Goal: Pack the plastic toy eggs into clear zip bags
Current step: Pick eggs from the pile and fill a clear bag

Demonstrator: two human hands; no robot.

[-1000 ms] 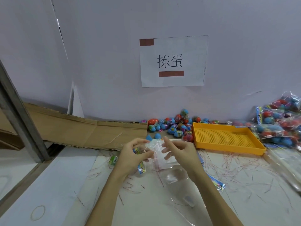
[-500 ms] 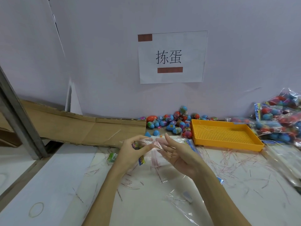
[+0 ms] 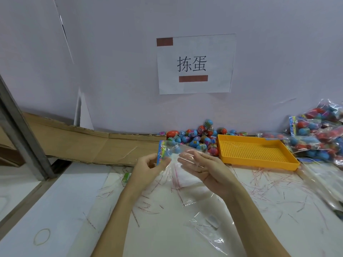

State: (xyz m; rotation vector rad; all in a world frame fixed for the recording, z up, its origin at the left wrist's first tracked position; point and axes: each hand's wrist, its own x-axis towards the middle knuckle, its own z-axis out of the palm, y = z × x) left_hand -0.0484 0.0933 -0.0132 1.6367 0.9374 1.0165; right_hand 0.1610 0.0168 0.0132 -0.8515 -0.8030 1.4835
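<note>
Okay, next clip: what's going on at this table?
A person is bagging toy eggs. The left hand pinches the colourful header edge of a clear zip bag, while the right hand is slid into the bag with straight fingers, spreading it open. No egg is clearly in the bag yet. Loose eggs are piled against the wall beside an empty yellow tray, and filled bags are stacked at the right. Red strips litter the table.
</note>
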